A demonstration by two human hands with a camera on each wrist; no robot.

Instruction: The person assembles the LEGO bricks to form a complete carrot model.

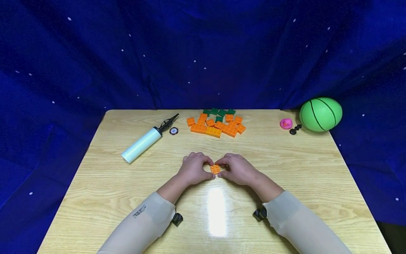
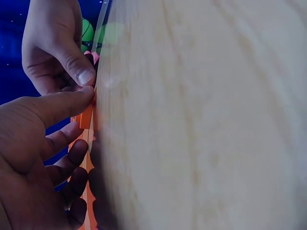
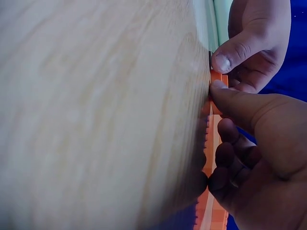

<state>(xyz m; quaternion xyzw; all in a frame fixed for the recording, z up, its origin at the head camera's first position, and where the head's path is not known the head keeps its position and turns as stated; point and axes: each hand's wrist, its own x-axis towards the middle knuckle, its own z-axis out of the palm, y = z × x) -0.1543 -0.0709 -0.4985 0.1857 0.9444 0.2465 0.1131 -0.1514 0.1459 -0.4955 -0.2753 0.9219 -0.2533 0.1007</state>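
A small square orange toy brick (image 1: pixel 215 169), studs facing up, sits between both hands near the middle of the table. My left hand (image 1: pixel 196 169) pinches its left side, index finger at the far edge and thumb at the near edge. From the other side my right hand (image 1: pixel 238 170) pinches it the same way. The left wrist view has the orange brick (image 2: pixel 86 117) partly hidden behind the left thumb. Both thumbtips come close together over the orange brick (image 3: pixel 219 76) in the right wrist view.
Several orange bricks (image 1: pixel 213 132) and green bricks (image 1: pixel 222 113) lie at the back. Left of them are a hand pump (image 1: pixel 142 144) and a poker chip (image 1: pixel 173 131). A pink rubber duck (image 1: pixel 286 123), a small black object (image 1: pixel 293 131) and a green ball (image 1: pixel 321 114) stand back right.
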